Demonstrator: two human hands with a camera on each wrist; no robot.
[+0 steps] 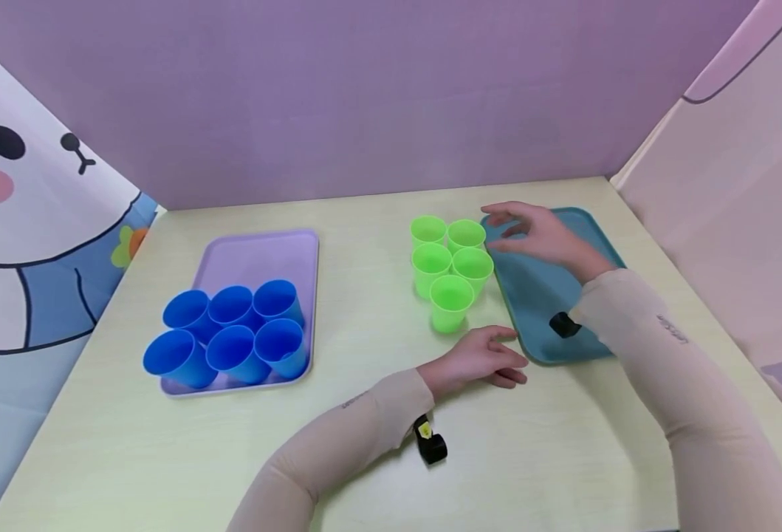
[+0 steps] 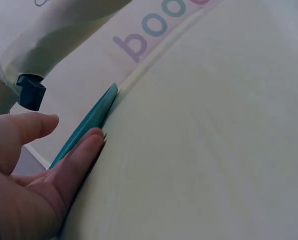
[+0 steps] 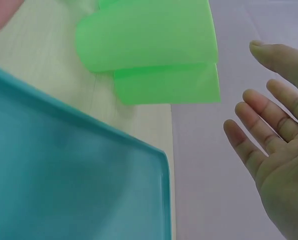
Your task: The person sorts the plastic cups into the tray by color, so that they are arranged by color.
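Observation:
Several green cups [image 1: 449,303] stand upright in a cluster on the table, left of a teal tray [image 1: 537,295]. My right hand [image 1: 530,233] hovers over the tray's far left part, fingers spread toward the back cups and holding nothing. In the right wrist view its palm [image 3: 288,165] is apart from the green cups [image 3: 149,37]. The left hand [image 1: 480,360] is low by the tray's near left corner, in front of the nearest green cup, with nothing in its grasp. Its fingers [image 2: 76,160] look extended beside the tray edge [image 2: 91,117] in the left wrist view; contact is unclear.
On the left, a lilac tray [image 1: 258,255] carries several blue cups [image 1: 234,355] standing in two rows, the front left one overhanging its edge. A purple backdrop [image 1: 391,96] rises behind the pale table [image 1: 364,295], with printed fabric at both sides.

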